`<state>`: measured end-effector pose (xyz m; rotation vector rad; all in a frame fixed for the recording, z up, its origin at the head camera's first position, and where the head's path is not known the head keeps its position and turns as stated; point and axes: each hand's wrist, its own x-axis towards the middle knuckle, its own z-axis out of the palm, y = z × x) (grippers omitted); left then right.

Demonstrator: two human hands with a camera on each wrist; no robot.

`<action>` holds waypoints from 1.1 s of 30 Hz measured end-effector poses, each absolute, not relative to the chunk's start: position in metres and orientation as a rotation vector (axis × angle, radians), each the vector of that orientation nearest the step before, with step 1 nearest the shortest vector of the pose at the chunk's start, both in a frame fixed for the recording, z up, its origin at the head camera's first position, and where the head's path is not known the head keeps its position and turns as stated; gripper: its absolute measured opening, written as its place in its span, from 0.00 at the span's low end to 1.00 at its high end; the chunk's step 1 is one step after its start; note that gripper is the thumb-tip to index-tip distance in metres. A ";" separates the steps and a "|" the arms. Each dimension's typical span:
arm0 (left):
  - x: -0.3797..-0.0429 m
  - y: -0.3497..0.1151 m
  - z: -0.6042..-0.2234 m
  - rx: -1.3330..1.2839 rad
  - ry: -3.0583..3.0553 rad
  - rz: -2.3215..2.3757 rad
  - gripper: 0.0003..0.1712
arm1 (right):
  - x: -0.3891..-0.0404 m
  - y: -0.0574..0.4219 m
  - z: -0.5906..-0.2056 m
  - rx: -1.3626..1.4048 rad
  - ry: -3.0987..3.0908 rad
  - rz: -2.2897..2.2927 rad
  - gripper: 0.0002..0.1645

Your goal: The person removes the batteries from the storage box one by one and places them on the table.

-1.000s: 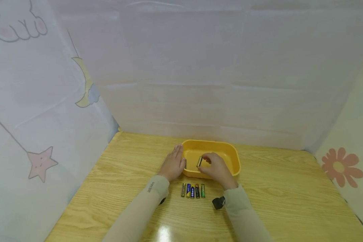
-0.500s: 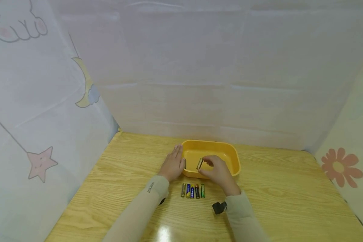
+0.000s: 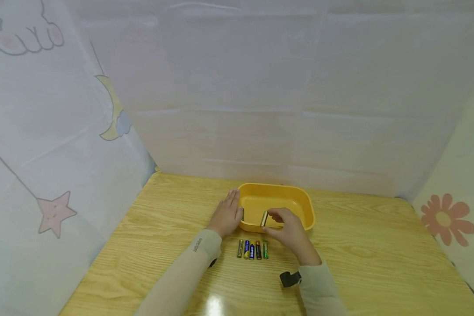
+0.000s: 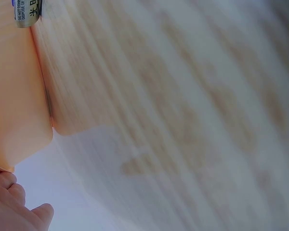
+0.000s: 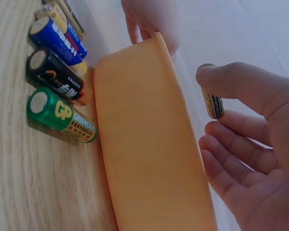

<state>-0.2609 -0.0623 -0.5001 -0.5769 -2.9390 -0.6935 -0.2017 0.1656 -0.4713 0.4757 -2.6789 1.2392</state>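
Observation:
My right hand (image 3: 290, 230) pinches a gold-and-black battery (image 3: 264, 218) between thumb and fingertips, over the near wall of a yellow plastic tub (image 3: 276, 188). In the right wrist view, this battery (image 5: 212, 98) sits tilted between the thumb above and a finger below. At the tub's left end, my left hand (image 3: 224, 215) holds the wall, fingers stretched along the outside and thumb over the rim. Beside that thumb another battery (image 3: 242, 214) shows inside the tub, partly hidden. In the left wrist view, the left fingertips (image 4: 7, 185) lie at the tub's rim.
In front of the tub, several batteries (image 3: 252, 251) lie side by side in a row on the wooden table (image 3: 359, 245), one of them a green battery (image 5: 62, 115). A pale printed cloth (image 3: 241, 87) hangs behind the table and along both sides.
My right hand has drawn back toward me and slightly right, bringing the pinched battery closer to the tub's near rim. The left hand and the row of batteries stay in place.

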 end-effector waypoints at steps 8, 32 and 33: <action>-0.259 -0.063 -0.498 -0.577 -2.932 -0.718 0.35 | -0.192 0.168 -0.467 0.497 -2.683 1.241 0.28; -0.261 -0.063 -0.503 -0.583 -2.920 -0.708 0.35 | -0.169 0.179 -0.464 0.524 -2.731 1.241 0.27; -0.261 -0.063 -0.503 -0.583 -2.920 -0.707 0.35 | -0.169 0.180 -0.465 0.520 -2.736 1.231 0.27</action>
